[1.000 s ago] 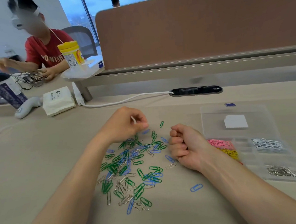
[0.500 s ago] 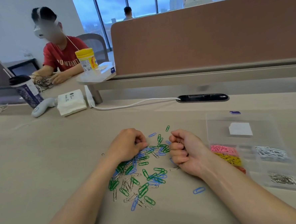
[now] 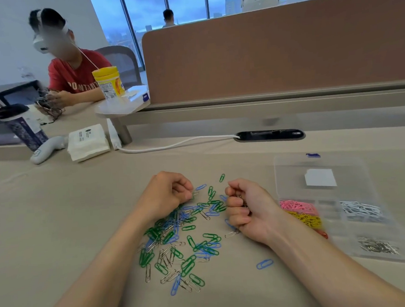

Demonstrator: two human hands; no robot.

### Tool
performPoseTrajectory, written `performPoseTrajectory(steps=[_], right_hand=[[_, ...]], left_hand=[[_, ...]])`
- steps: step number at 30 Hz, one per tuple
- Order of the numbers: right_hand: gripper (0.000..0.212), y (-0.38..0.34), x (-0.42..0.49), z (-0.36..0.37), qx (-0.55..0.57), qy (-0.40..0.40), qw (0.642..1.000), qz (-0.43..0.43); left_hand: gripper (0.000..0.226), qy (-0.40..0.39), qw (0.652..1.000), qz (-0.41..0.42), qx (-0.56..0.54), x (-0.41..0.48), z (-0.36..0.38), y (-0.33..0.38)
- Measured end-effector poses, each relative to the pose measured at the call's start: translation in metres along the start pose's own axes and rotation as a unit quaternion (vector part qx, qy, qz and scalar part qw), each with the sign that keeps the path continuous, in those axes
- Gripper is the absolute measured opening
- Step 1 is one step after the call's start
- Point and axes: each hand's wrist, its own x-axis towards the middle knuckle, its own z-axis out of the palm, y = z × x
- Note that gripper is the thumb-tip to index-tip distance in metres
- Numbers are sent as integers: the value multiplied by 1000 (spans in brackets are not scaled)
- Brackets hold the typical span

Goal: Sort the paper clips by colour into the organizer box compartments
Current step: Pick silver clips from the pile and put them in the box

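Paper clips (image 3: 183,237) in green, blue and silver lie in a loose heap on the beige table (image 3: 58,221), between the two forearms and just below the hands. The left hand (image 3: 168,195) has its fingertips (image 3: 186,188) curled in, pinching one silver clip (image 3: 195,193) at the heap's far edge, with the wrist over the clips. The right hand (image 3: 250,209) is clenched into a fist with its outer edge on the table. A small metal bunch (image 3: 243,201) shows between the fingers and palm, probably silver clips, though the view there is too blurred to be sure. A lone blue clip (image 3: 264,264) lies apart from the heap, near the right forearm.

Just right of the fist sits the clear organizer box (image 3: 292,162), its far part bearing a white label (image 3: 320,178). Pink clips (image 3: 297,207) fill one left compartment, yellow clips (image 3: 305,219) the next one nearer, and red clips (image 3: 323,235) peek out beside the wrist. White clips (image 3: 361,211) and sorted silver clips (image 3: 378,247) lie in the right compartments.

At the table's far side a white cable (image 3: 172,144) runs past a tissue pack (image 3: 88,142), and another person (image 3: 73,73) sits beyond.
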Motion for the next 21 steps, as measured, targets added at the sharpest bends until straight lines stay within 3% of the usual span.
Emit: performPoseTrajectory(steps=[10,15,18,21], right_hand=[[29,0,-4,3,-13,17,1000,4],[37,2,-3,6,-21,-4,999,29],[35,4,-3,7,-17,-33,998,50],[33,5,-2,6,-2,-25,999,48]], left_hand=[[17,23,996,-4,-90,-5,-3,12],[8,-6,989,94,-116,-14,-1,36],[9,-28,985,162,-46,-19,8,53],[6,-5,985,167,-36,-18,5,58]])
